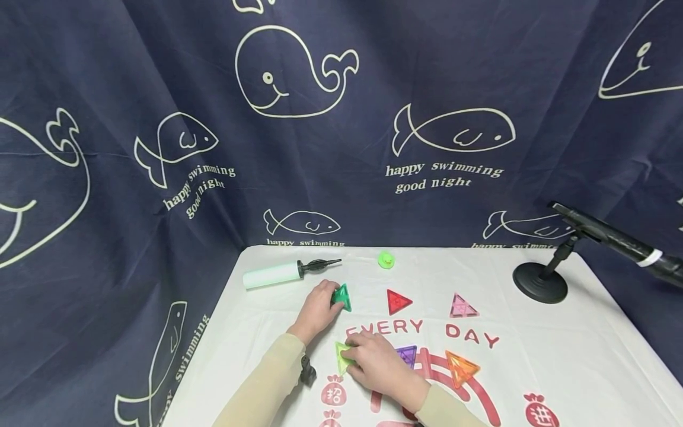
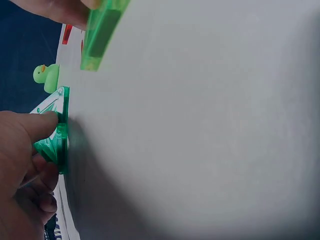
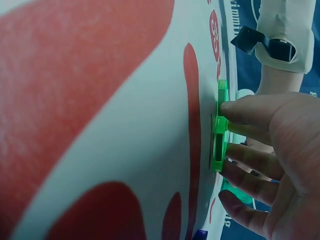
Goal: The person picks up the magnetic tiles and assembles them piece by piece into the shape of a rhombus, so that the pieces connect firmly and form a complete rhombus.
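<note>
My left hand point(image 1: 332, 298) pinches a dark green triangle tile point(image 1: 342, 296) on the white tablecloth point(image 1: 533, 356). In the left wrist view, the thumb and curled fingers point(image 2: 42, 125) hold that tile point(image 2: 58, 135) at its edge. Nearer to me, my right hand point(image 1: 353, 353) grips a light green triangle tile point(image 1: 341, 357). The right wrist view shows its thumb and fingers point(image 3: 245, 112) on either side of the tile point(image 3: 219, 131), which lies on the cloth. Both tiles lie close together, left of the middle.
Red point(image 1: 398, 301), pink point(image 1: 462, 306), purple point(image 1: 407, 355) and orange point(image 1: 460, 367) triangle tiles lie to the right. A green duck toy point(image 1: 386, 260) and a hand pump point(image 1: 277, 274) sit at the back. A black stand point(image 1: 539, 282) is at the right.
</note>
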A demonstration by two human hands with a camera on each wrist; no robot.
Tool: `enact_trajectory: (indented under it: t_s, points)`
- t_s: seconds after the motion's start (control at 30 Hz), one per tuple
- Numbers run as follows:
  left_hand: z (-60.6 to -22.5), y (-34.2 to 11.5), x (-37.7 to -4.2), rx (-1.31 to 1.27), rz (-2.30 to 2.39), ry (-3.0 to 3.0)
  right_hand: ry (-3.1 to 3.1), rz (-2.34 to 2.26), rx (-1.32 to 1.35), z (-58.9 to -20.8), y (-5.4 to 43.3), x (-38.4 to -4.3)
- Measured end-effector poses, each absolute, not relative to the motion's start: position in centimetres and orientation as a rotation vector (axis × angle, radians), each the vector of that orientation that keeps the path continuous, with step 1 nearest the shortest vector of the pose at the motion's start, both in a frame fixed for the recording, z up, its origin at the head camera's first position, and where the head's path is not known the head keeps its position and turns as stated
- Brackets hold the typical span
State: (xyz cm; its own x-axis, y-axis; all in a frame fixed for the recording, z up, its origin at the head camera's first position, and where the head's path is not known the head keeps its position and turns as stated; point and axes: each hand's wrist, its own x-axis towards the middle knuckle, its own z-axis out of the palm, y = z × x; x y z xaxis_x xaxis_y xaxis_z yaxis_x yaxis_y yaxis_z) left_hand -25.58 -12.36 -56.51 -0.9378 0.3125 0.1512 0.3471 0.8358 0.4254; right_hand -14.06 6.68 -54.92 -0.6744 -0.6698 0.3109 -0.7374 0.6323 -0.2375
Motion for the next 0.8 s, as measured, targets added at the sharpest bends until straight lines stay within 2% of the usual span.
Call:
enact_trajectory:
  t_s: [0.8]
  points:
    - [-56.3,-12.8,-25.3,-0.440,-0.745,-2.893,-2.688,0.425,1.066,-54.7,5.8,-15.3]
